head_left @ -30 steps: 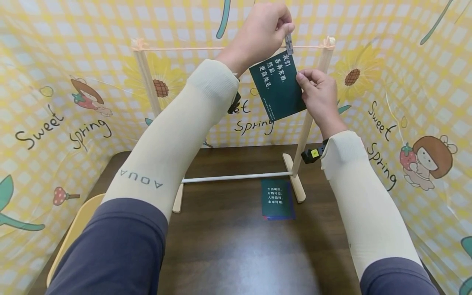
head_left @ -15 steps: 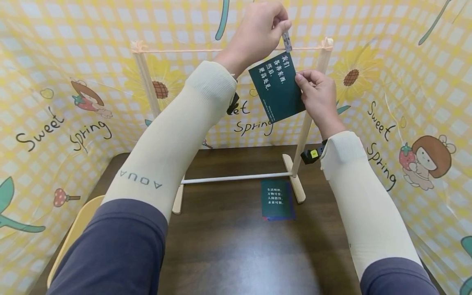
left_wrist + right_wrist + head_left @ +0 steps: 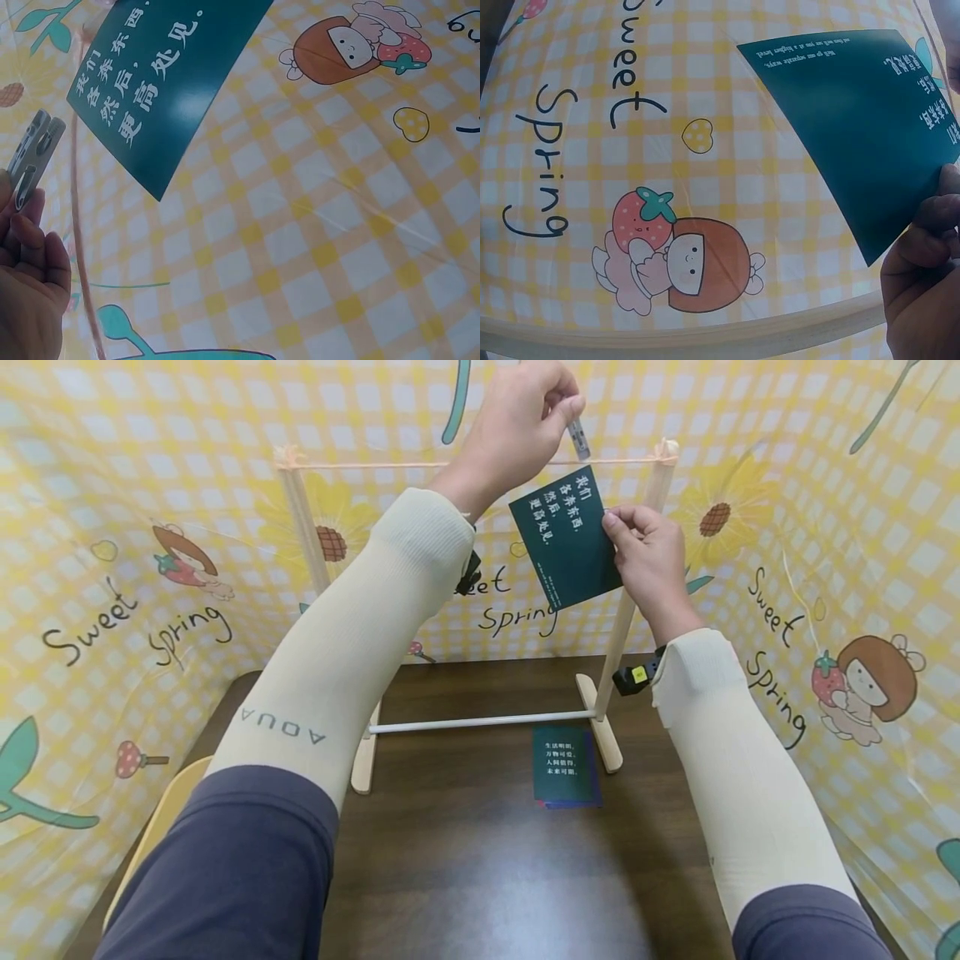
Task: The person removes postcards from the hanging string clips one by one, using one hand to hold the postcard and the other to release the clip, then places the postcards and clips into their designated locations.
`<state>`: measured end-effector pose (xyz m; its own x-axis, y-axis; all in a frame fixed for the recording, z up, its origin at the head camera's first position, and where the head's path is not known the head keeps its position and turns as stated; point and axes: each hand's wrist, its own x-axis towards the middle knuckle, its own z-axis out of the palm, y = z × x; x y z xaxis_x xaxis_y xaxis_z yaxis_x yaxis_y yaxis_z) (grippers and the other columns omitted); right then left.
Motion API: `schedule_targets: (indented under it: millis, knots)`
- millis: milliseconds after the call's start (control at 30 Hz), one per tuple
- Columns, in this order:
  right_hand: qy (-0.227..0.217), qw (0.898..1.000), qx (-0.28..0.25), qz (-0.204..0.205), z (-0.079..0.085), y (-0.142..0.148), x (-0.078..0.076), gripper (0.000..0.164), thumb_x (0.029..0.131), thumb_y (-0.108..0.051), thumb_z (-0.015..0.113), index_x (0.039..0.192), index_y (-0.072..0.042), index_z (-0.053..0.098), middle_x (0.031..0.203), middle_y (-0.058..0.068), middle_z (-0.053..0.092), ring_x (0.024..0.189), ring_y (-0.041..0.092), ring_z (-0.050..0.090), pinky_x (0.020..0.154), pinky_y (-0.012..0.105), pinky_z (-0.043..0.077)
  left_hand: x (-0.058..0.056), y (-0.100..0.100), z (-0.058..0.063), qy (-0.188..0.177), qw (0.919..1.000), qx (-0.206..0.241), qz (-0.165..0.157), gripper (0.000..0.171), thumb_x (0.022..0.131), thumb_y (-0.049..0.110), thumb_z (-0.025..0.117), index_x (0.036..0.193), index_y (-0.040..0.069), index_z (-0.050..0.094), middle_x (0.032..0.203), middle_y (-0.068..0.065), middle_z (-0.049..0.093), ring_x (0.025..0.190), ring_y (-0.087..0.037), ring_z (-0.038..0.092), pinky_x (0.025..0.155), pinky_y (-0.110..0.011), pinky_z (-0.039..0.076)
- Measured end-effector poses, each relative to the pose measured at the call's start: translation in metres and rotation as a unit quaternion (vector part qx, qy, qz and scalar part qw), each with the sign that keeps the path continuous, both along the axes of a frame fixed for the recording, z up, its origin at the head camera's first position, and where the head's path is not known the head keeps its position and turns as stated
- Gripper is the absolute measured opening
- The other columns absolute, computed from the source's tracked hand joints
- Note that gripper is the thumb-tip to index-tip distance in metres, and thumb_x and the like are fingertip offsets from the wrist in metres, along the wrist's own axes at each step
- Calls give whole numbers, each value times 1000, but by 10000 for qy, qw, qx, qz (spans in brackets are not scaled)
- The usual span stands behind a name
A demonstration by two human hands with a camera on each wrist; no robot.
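Note:
My left hand (image 3: pixel 517 427) is raised above the string and pinches a grey clothespin (image 3: pixel 579 440) between thumb and fingers. The left wrist view shows the clothespin (image 3: pixel 36 157) apart from the card, with the string (image 3: pixel 78 217) lying between them. By its right edge, my right hand (image 3: pixel 648 552) pinches a dark green card (image 3: pixel 573 547) printed with white Chinese characters. The card hangs tilted, its top corner near the string. In the right wrist view the thumb and fingers (image 3: pixel 922 247) grip the card (image 3: pixel 840 127) along one side.
A wooden frame has two posts (image 3: pixel 622 618) with the string tied across the top and a white rod (image 3: pixel 480 722) low down. A stack of cards (image 3: pixel 562 768) lies on the dark table (image 3: pixel 480 860) by the right foot. A yellow tray edge (image 3: pixel 161 810) shows at left.
The left hand has drawn the clothespin slightly up and left, so it no longer overlaps the card's top corner. The right hand and card have barely moved.

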<state>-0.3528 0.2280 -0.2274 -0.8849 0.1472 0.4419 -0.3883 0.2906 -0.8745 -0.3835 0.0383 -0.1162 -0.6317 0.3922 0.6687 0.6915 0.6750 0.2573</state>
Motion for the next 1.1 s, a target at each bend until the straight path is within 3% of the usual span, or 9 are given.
schedule_targets:
  millis: [333, 500, 733, 1100]
  knots:
    - [9, 10000, -73, -18, -1, 3, 0, 27, 92, -31, 64, 105, -9, 73, 85, 4, 56, 58, 13, 42, 54, 22, 34, 1, -3, -2, -123, 9999, 84, -84, 29, 103, 29, 47, 120, 11, 63, 102, 3, 59, 83, -6, 44, 75, -18, 37]
    - [-43, 9999, -111, -37, -2, 6, -2, 27, 92, -32, 63, 106, -10, 72, 88, 4, 56, 60, 14, 43, 55, 22, 34, 0, -4, -3, 107, 9999, -4, -71, 31, 102, 33, 48, 119, 11, 64, 102, 3, 59, 84, -6, 45, 75, -17, 37]
    - [-139, 9998, -140, -56, -8, 9, -3, 28, 91, -33, 63, 106, -11, 73, 96, 5, 57, 59, 15, 43, 53, 22, 34, -2, -10, -13, 124, 9998, 40, -161, 33, 101, 35, 51, 120, 10, 63, 103, 1, 59, 85, -7, 45, 74, -17, 37]
    - [33, 9999, -138, -11, -11, 12, -5, 26, 93, -31, 62, 103, -8, 71, 84, 4, 54, 53, 13, 38, 51, 21, 33, -2, -19, -18, 289, 9990, 158, -302, 39, 99, 37, 54, 126, 9, 62, 104, 0, 60, 85, -8, 46, 75, -16, 36]
